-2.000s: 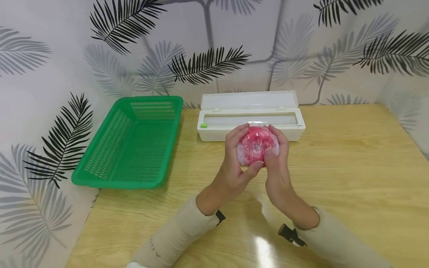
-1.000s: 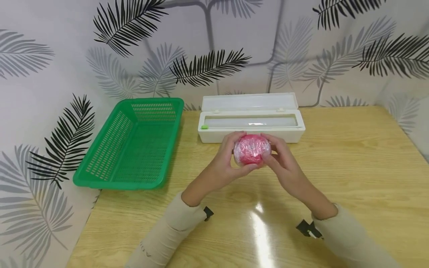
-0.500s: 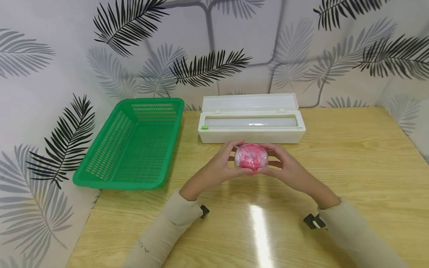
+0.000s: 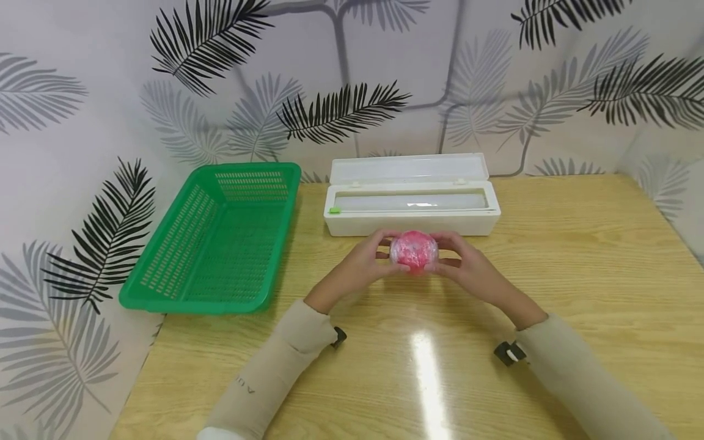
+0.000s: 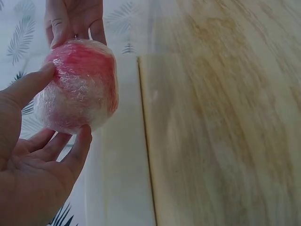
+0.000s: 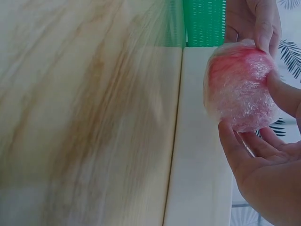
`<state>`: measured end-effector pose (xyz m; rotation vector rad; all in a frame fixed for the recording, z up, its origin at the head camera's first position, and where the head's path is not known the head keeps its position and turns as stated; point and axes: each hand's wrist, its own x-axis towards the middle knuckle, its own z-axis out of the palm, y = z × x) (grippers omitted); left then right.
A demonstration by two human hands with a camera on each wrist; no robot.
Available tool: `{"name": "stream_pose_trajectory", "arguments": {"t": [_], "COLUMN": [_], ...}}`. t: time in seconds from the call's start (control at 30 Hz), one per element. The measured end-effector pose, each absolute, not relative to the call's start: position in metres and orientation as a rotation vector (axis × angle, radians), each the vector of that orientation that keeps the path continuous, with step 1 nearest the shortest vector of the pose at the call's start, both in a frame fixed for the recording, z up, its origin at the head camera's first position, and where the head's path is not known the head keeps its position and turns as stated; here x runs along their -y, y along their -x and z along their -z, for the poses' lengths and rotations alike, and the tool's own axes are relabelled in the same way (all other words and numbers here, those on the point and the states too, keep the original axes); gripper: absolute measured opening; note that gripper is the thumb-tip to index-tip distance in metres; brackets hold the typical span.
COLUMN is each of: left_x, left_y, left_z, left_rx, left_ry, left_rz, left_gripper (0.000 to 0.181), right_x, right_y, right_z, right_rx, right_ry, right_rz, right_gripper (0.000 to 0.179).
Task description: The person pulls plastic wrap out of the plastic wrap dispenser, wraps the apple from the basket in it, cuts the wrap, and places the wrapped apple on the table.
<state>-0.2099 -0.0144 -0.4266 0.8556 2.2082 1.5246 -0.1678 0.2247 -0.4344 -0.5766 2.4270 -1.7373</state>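
Note:
Both hands hold a round pinkish-red thing wrapped in clear cling film (image 4: 414,250), possibly a fruit, in front of the cling film dispenser. My left hand (image 4: 363,260) grips its left side, thumb towards me and fingers on the far side. On the opposite side my right hand (image 4: 464,266) grips it the same way, the two thumbs close together at the near face. Crinkled film shines over its pale and red surface in the left wrist view, where the wrapped round thing (image 5: 77,87) sits between the fingertips.
A white cling film dispenser (image 4: 412,223) stands behind the hands, lid raised, roll inside, with a green slider (image 4: 334,210) at its left end. The green plastic basket (image 4: 266,256) is at the left on the wooden table (image 4: 577,275). Leaf-patterned cloth (image 4: 385,55) rises behind.
Both hands first lower the wrapped round thing towards me, away from the dispenser, turning it, and the grip shifts to its two sides. In the last half second it moves slightly back towards the dispenser.

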Motion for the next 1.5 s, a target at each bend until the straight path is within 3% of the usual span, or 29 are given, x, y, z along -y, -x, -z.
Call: {"name": "stream_pose_trajectory", "arguments": {"t": [0.6, 0.83, 1.5], "left_x": [0.004, 0.002, -0.008], "left_y": [0.225, 0.227, 0.223], "left_z": [0.45, 0.454, 0.446], "left_rx": [-2.295, -2.298, -2.478], "left_ry": [-0.745, -0.77, -0.853], "left_rz": [-1.487, -1.511, -1.33], "left_gripper": [0.054, 0.053, 0.052], "right_x": [-0.222, -0.216, -0.215], "right_y": [0.186, 0.183, 0.19], "right_z": [0.455, 0.445, 0.457], "right_rx": [-2.485, -2.483, -2.571], "right_ry": [0.486, 0.431, 0.432], "right_rz": [1.721, 1.715, 1.641], "right_gripper": [0.051, 0.051, 0.051]}}
